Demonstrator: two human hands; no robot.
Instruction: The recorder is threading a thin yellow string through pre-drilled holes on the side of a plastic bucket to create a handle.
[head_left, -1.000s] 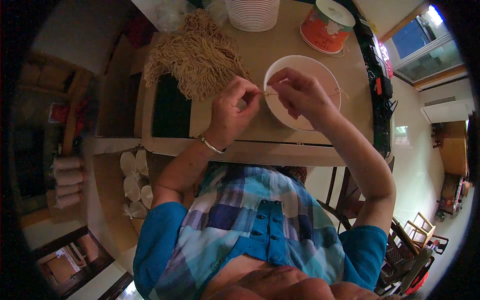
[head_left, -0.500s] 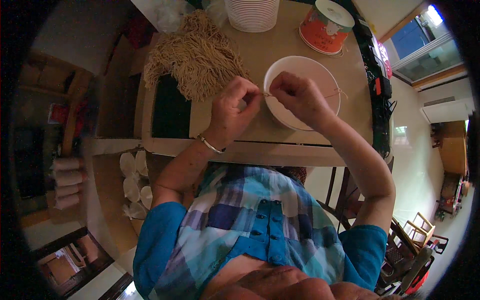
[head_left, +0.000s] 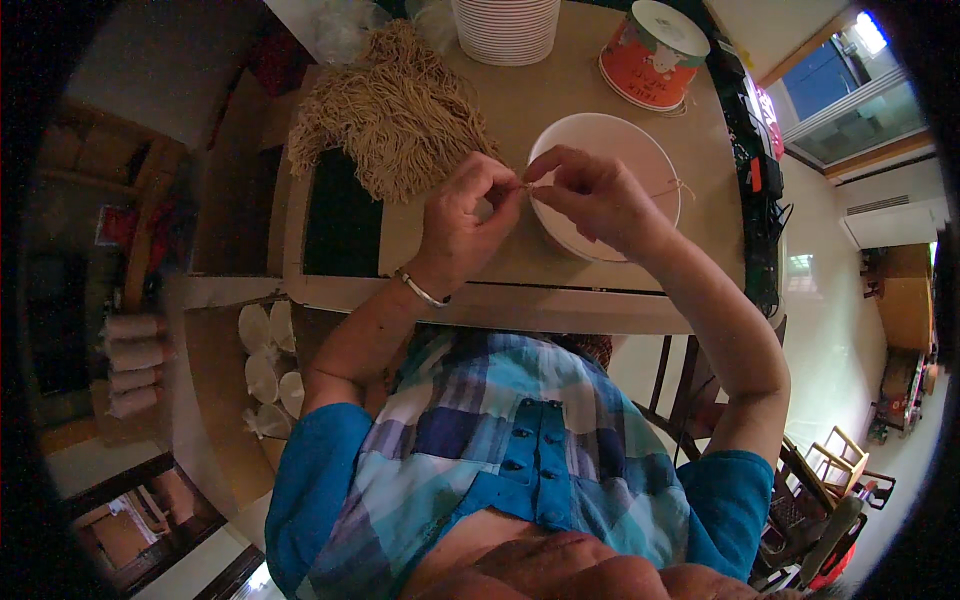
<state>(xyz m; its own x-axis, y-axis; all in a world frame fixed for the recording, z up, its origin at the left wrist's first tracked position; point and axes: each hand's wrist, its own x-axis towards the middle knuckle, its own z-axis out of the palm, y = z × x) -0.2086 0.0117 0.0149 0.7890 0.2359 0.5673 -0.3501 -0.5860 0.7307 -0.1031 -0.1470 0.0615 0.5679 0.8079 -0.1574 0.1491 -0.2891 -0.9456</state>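
Note:
A white paper bucket [head_left: 600, 225] stands near the table's front edge, its round mouth facing up. A thin tan cord [head_left: 668, 190] crosses its mouth and comes out in a small knot at the right rim. At the left rim my left hand [head_left: 470, 215] pinches the cord's end between thumb and fingertips. My right hand [head_left: 600, 195] reaches over the bucket's mouth, thumb and forefinger closed on the same end against the left fingertips. A heap of cut tan cords [head_left: 390, 115] lies just beyond my left hand.
A stack of white buckets [head_left: 506, 30] stands at the back. An orange and green printed bucket [head_left: 655, 55] sits upside down at the back right. Black cables and small devices [head_left: 762, 190] line the right edge. Below left, a carton [head_left: 215, 400] holds several white cones or cups [head_left: 262, 375].
My right fingers have shifted slightly left and uncurled, meeting my left fingertips at the cord's end. My left hand and the bucket have stayed in place.

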